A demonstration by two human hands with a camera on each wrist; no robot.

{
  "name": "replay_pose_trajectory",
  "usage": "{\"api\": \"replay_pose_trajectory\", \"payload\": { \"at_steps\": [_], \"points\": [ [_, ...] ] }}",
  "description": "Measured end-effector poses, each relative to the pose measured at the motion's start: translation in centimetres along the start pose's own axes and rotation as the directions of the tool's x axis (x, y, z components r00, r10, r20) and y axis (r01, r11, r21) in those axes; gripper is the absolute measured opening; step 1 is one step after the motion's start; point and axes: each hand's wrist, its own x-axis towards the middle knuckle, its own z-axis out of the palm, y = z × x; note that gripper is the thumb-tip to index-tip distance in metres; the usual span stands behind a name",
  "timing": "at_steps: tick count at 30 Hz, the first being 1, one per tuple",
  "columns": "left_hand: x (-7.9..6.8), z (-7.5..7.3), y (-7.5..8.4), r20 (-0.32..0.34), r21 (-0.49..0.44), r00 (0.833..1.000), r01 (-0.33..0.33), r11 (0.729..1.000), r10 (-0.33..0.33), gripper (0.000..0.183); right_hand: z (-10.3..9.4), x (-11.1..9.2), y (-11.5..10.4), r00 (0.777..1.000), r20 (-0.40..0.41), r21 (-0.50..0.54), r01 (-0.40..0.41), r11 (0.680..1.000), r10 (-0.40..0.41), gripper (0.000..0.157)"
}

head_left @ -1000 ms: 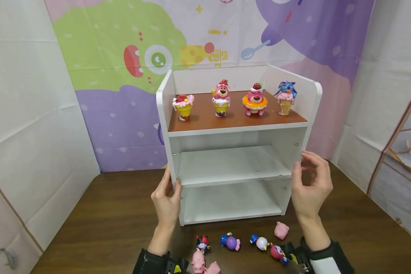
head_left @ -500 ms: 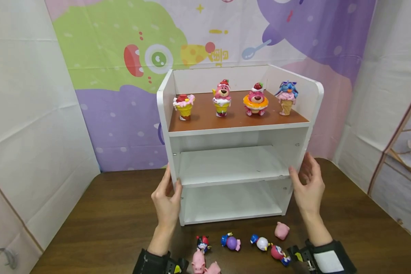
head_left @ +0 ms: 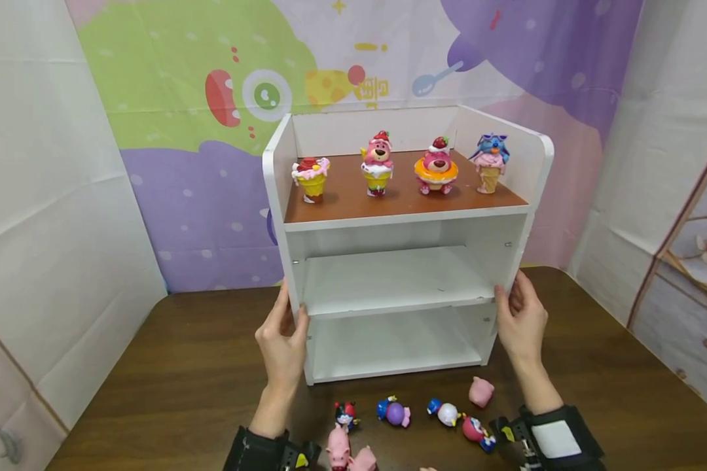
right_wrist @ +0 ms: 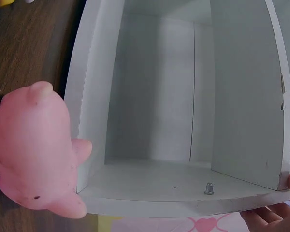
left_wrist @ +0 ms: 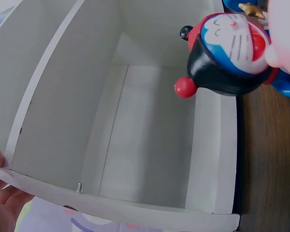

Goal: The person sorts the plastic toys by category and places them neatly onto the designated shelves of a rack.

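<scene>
A small white shelf unit point(head_left: 389, 281) with a brown top board stands on the table. My left hand point(head_left: 283, 347) grips its left side panel, thumb at the front edge and fingers along the outside. On the right panel, my right hand point(head_left: 523, 327) holds in the same way, its fingertips partly hidden behind the panel. Four-sided wrist views show the lower compartment bare. On the top board stand a yellow cup figure point(head_left: 312, 180), a pink bear in a cup point(head_left: 378, 163), a pink bear with an orange ring point(head_left: 436, 167) and a blue figure on a cone point(head_left: 489, 163).
Small toys lie in front of the unit: a red-and-black hooded figure point(head_left: 345, 415), a purple-and-blue one point(head_left: 394, 412), a white-and-blue one point(head_left: 444, 412), a red one point(head_left: 477, 432) and several pink pigs point(head_left: 481, 392). A patterned cloth point(head_left: 212, 216) hangs behind.
My right hand has gone from pinched fingers beside the right panel to holding it, thumb at the front edge. The left hand keeps its hold. The head view has shifted slightly.
</scene>
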Motion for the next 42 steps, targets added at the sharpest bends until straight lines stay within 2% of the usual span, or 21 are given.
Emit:
{"api": "replay_pose_trajectory", "payload": {
  "at_steps": [6,9,19,26,30,32,35,38,42],
  "points": [
    [-0.1,-0.2,0.0,-0.004,0.003,1.0,0.025,1.0,-0.025,0.054,0.0,-0.1,-2.4,1.0,-0.004,-0.008,0.03,1.0,-0.03,0.032],
    [-0.2,-0.3,0.0,0.005,-0.009,1.0,0.031,0.999,-0.031,0.054,0.0,-0.2,-2.4,0.999,0.002,-0.004,0.035,0.999,-0.035,0.032],
    [0.7,-1.3,0.5,0.091,0.024,0.996,0.003,1.0,-0.005,0.047,-0.2,0.2,1.1,0.999,0.008,-0.02,0.046,0.999,-0.046,0.036],
    [0.3,-2.8,2.0,0.088,0.089,0.995,-0.047,0.995,0.039,0.032,-0.4,0.2,0.8,0.998,-0.01,-0.018,0.056,0.998,-0.056,0.036],
    [-0.6,-3.3,3.1,0.155,0.071,0.982,-0.119,0.99,0.107,0.026,-0.5,0.0,-0.3,0.998,-0.007,-0.006,0.063,0.998,-0.063,0.037],
    [-1.2,-3.5,3.6,0.225,0.057,0.966,-0.146,0.988,0.129,0.025,-0.5,0.0,-0.7,0.998,-0.007,0.003,0.063,0.998,-0.063,0.037],
    [-2.2,-3.7,4.1,0.364,0.077,0.921,-0.179,0.981,0.139,0.028,-0.5,0.0,-0.9,0.998,-0.01,0.011,0.057,0.998,-0.057,0.036],
    [-3.3,-3.8,4.5,0.516,0.139,0.853,-0.174,0.975,0.079,0.032,-0.3,0.0,0.3,0.999,-0.017,0.014,0.046,0.999,-0.046,0.037],
    [-4.6,-3.9,4.6,0.666,0.21,0.746,-0.146,0.967,-0.032,0.037,-0.1,-0.1,1.3,0.998,-0.024,0.014,0.051,0.999,-0.051,0.039]
  ]
}}
